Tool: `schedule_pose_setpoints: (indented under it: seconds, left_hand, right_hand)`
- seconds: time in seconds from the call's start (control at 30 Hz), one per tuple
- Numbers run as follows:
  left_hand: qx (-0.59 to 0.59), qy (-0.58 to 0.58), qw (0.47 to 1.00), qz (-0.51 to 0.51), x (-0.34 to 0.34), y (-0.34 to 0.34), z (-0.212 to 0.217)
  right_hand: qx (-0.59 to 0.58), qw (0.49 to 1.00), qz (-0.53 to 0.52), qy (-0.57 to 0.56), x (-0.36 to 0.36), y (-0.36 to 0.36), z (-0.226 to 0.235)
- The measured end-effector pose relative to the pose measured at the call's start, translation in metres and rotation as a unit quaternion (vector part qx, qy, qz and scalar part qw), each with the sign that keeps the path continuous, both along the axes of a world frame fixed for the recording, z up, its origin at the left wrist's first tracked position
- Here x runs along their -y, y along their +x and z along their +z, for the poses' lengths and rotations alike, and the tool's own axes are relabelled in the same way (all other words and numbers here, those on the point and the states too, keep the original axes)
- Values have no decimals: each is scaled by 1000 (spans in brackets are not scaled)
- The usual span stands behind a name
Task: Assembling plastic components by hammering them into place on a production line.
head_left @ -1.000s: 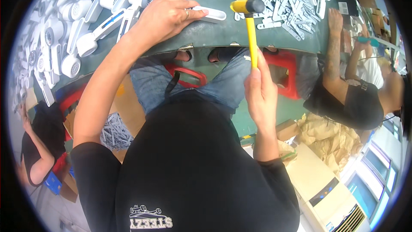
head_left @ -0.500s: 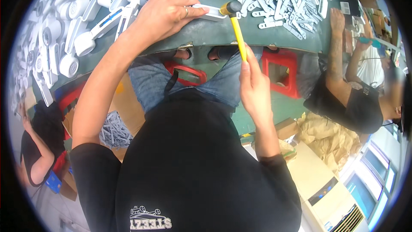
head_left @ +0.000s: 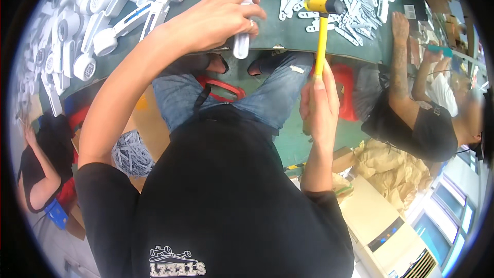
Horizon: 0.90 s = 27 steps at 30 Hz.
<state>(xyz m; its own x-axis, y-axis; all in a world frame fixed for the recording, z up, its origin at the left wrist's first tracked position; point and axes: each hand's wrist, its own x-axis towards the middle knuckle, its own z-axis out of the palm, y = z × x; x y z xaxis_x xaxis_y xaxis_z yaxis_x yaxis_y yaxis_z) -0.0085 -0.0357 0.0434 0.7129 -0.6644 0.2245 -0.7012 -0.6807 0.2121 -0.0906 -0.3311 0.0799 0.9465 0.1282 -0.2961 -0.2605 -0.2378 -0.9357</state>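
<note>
My left hand is wrapped round a long white plastic part above the bench's near edge. The part stands lengthwise, its wider end away from me, and my fingers hide its middle. My right hand grips the yellow handle of a small mallet. The mallet's yellow and black head is raised in front of a pile of flat grey-white plastic strips, apart from the part in my left hand.
White plastic pieces with round, grilled heads are heaped on the left of the green bench. Red stools stand below. Co-workers sit at left and right. A box of grey strips is at lower left.
The white part has turned from lying crosswise on the bench to pointing toward me in my left hand. My right hand has moved the mallet to the right, away from the part.
</note>
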Motion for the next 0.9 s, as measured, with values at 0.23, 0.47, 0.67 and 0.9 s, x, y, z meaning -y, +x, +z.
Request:
schedule_pose_setpoints:
  seconds: [0.23, 0.47, 0.67, 0.9]
  left_hand:
    - [48, -210, 951, 224, -14, -67, -33]
    - [72, -272, 928, 245, -28, -45, -63]
    - [-77, -362, 856, 360, -18, -44, -54]
    - [-167, -395, 819, 382, -19, -47, -45]
  right_hand:
    - [84, 994, 75, 6, -7, -23, -13]
    - [113, 973, 134, -149, -30, -14, 2]
    - [144, 961, 171, -165, -52, -10, 15]
    - [163, 945, 200, -200, -59, -2, 8]
